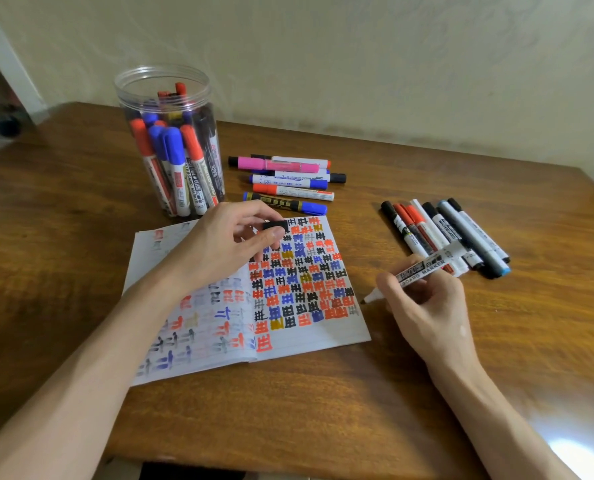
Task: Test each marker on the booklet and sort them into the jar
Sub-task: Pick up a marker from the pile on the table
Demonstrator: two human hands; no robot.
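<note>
- Upper left of the frame: a clear plastic jar (132, 98) stands open on the wooden table (288, 410). It is packed with markers standing on end, their red, blue and dark caps uppermost.
- Left of centre: the left hand (226, 244) reaches in from the lower left, its forearm crossing the left page. Thumb and forefinger pinch a black cap (275, 226) above the top of the right page, and the other fingers are curled beneath.
- Centre: the booklet (340, 334) lies open just in front of the jar. Its right page is crowded with rows of red, blue, black and yellow test characters, and the left page shows fainter marks.
- Upper centre, beyond the booklet: a loose group of markers (288, 181) lies sideways. It includes one pink marker, blue-capped and red-capped ones, and a black-and-gold barrel.
- Right of centre: the right hand (423, 299) grips an uncapped whiteboard marker (423, 266) like a pen. Its tip is just beside the booklet's right edge; whether it touches the table cannot be told.
- Right: a second row of markers (461, 233) lies side by side on a slant, with black, red, white and grey barrels. The held marker's rear end overlaps this row.
</note>
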